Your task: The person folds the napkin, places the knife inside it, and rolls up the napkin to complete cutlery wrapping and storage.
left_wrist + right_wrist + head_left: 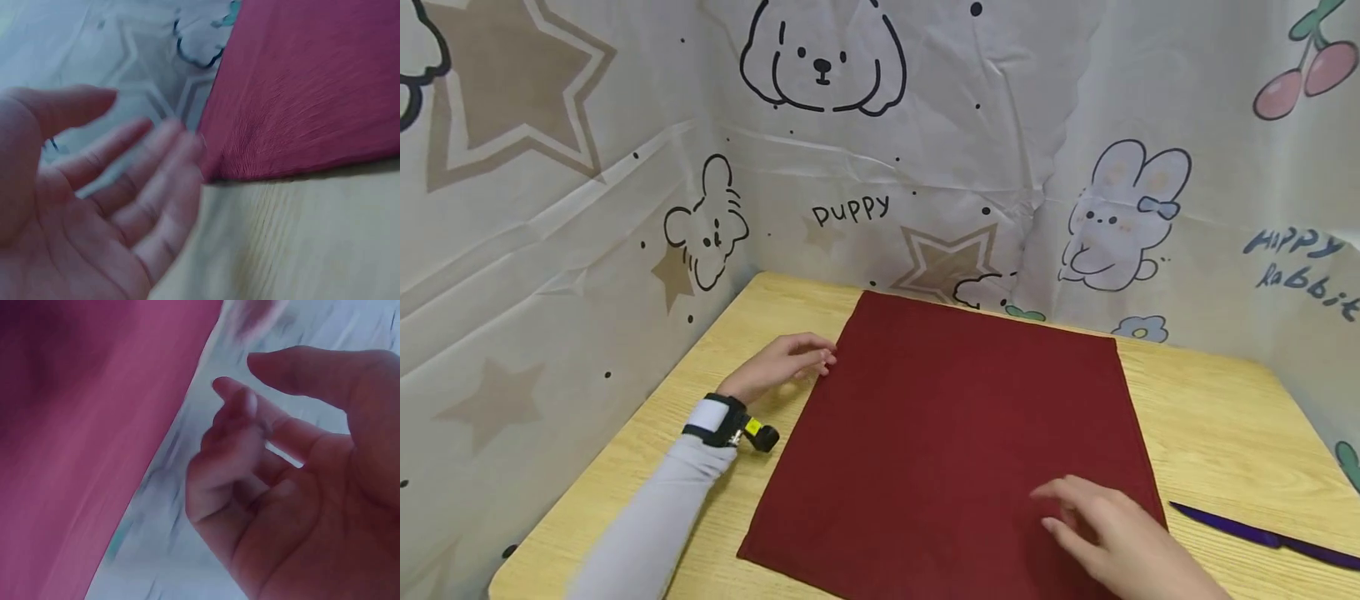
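Note:
A dark red cloth (962,417) is spread flat across the table, its near edge running out of the head view. My left hand (781,364) is at the cloth's left edge, fingertips right by the hem. In the left wrist view its palm and relaxed fingers (153,206) hold nothing, with a cloth corner just beyond them. Over the cloth's lower right part is my right hand (1108,533), thumb and index finger apart. The right wrist view shows that hand's fingers (219,469) loosely bent, with nothing between them.
A purple knife (1232,527) lies on the wooden table (1217,417) to the right of the cloth, its tip toward the cloth's edge. Behind and to the left hangs a pale curtain (865,158) printed with cartoon animals and stars.

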A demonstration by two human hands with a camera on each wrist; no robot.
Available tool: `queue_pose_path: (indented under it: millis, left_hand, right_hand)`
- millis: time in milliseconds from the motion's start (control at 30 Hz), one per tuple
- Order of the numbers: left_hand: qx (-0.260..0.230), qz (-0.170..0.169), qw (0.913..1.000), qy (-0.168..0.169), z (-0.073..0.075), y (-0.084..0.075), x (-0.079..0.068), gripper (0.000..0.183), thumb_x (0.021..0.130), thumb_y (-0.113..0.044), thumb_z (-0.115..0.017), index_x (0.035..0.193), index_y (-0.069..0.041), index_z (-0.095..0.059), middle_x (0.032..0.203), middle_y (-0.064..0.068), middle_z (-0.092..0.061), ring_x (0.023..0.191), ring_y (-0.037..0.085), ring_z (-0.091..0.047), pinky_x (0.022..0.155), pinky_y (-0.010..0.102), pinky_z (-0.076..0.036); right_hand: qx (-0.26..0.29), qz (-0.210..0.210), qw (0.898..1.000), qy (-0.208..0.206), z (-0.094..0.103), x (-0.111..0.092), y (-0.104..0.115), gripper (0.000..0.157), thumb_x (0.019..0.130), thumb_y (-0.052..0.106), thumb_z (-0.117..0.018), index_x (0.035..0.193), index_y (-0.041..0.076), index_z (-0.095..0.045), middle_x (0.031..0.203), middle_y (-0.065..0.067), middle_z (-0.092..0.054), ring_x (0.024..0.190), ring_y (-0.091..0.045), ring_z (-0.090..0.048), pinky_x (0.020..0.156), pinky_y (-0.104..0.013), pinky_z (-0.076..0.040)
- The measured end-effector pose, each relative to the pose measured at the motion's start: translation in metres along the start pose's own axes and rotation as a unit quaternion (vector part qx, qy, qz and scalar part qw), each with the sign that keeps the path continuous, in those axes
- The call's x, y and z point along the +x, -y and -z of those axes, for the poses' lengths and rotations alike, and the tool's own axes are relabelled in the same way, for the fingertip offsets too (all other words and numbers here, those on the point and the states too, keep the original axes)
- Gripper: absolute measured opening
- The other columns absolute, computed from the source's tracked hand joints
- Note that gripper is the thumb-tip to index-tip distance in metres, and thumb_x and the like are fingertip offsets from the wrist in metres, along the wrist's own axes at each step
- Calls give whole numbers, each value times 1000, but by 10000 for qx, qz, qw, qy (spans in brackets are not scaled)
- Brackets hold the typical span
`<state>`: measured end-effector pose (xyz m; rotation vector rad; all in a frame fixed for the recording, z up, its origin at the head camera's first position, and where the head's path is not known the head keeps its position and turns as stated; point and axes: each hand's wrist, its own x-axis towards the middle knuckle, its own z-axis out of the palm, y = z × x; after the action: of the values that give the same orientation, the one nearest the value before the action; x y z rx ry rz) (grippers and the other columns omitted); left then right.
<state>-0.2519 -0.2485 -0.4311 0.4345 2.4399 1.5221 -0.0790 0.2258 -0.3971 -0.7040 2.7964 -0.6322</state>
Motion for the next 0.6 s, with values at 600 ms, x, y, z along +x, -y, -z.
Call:
queue_pose_path:
  millis: [600]
  left_hand:
    - [-3206, 53, 9466, 344, 28, 58, 39, 54, 110, -27, -46, 152, 6, -34, 141, 21, -54, 122, 22, -62, 100, 28, -51]
  right_hand:
    - [-2066, 2504, 9453, 333, -162, 99, 191, 58, 102, 64, -40, 150, 33, -44, 120, 12, -51, 92, 0, -42, 70, -12, -34]
